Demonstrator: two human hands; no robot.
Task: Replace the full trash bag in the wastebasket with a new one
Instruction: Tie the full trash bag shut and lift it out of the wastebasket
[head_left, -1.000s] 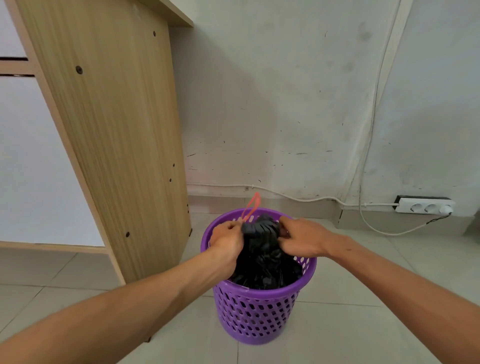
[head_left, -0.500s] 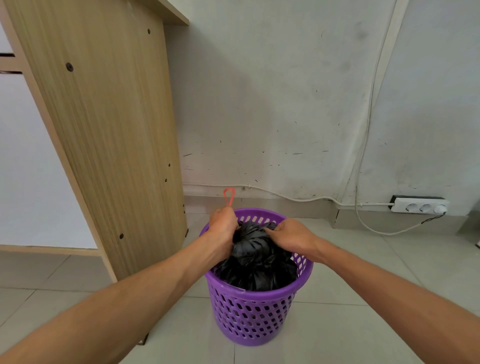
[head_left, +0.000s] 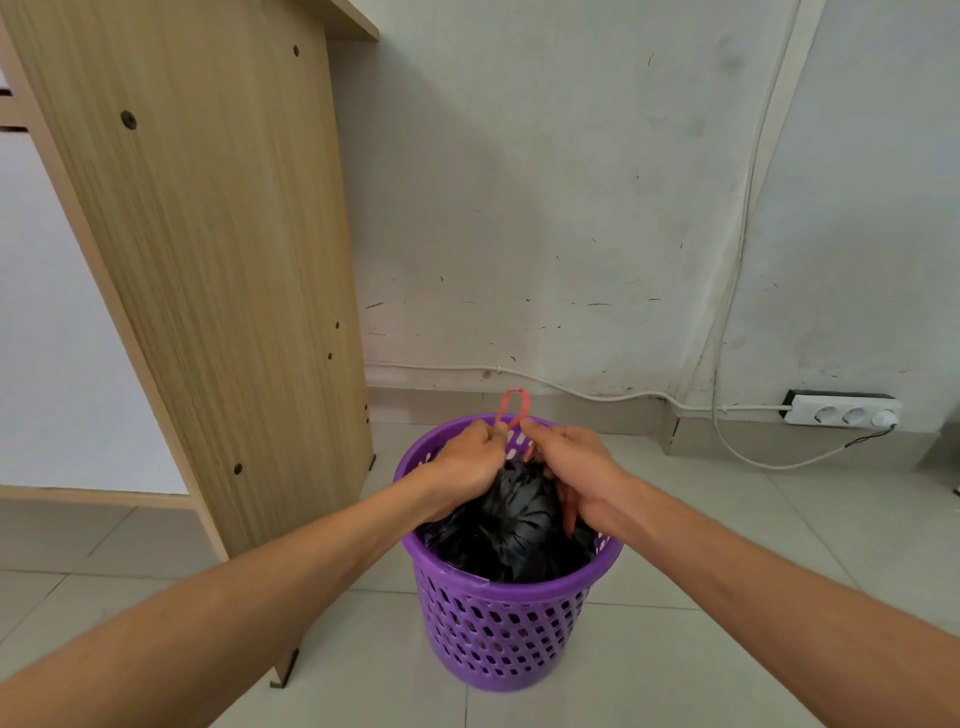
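A purple perforated wastebasket (head_left: 506, 631) stands on the tiled floor. A gathered black trash bag (head_left: 511, 525) fills it. A red drawstring loop (head_left: 513, 406) sticks up above the bag's far edge. My left hand (head_left: 467, 462) pinches the loop's left strand with its fingers curled. My right hand (head_left: 574, 467) pinches the right strand, and a second red strip runs down under its palm. Both hands sit over the bag's gathered neck.
A wooden desk side panel (head_left: 218, 270) stands close to the basket's left. The white wall behind carries a cable (head_left: 571, 387) and a white power strip (head_left: 841, 411) at the lower right. Tiled floor lies open in front and to the right.
My right hand has moved from the bag's top up to the red loop, joining my left hand. The loop stands more upright between both hands. The camera drifted slightly.
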